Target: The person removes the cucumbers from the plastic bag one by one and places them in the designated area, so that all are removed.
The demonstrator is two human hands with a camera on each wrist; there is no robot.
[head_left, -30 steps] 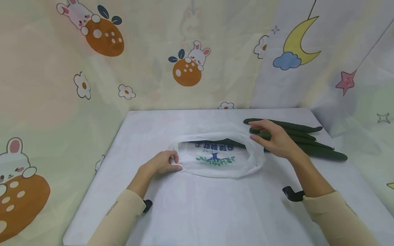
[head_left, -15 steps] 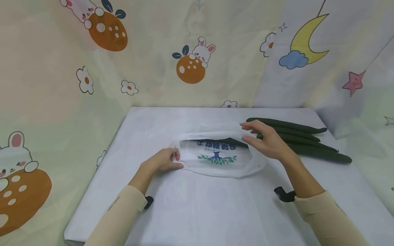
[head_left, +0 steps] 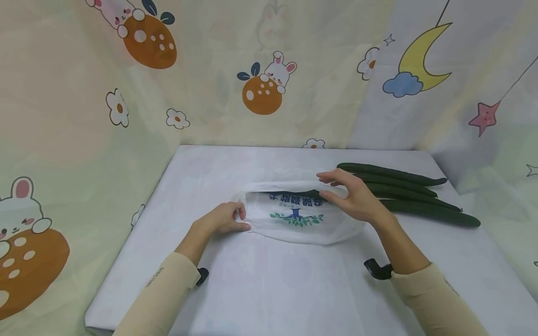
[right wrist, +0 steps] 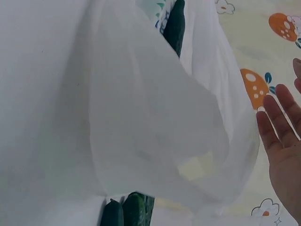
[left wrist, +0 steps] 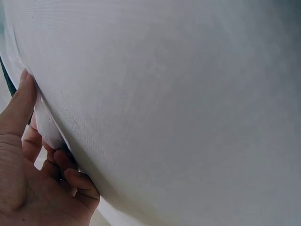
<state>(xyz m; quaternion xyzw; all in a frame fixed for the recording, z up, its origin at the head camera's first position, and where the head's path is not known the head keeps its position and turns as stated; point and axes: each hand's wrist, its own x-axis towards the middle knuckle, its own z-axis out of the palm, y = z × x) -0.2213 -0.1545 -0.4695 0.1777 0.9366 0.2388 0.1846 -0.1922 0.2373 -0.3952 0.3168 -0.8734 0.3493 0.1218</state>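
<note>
A white plastic bag (head_left: 286, 235) with a blue and green tree print lies in the middle of the table, its mouth facing me. Inside it, part of a dark green cucumber (head_left: 313, 193) shows. My left hand (head_left: 220, 218) pinches the bag's left edge between thumb and fingers; the left wrist view has the thin plastic (left wrist: 49, 125) between them. Over the bag's right side hovers my right hand (head_left: 353, 196), thumb and fingers apart. In the right wrist view its fingers (right wrist: 270, 134) are fairly straight beside the bag, holding nothing.
Several cucumbers (head_left: 424, 210) lie side by side at the right of the table, partly behind my right arm. Patterned cloth (head_left: 210, 70) hangs behind the white table (head_left: 269, 289). Each wrist carries a small black camera mount (head_left: 377, 269).
My right hand has moved left, from beside the cucumbers' near ends to over the bag's mouth. The left hand keeps its pinch on the bag's edge. The head view has shifted slightly.
</note>
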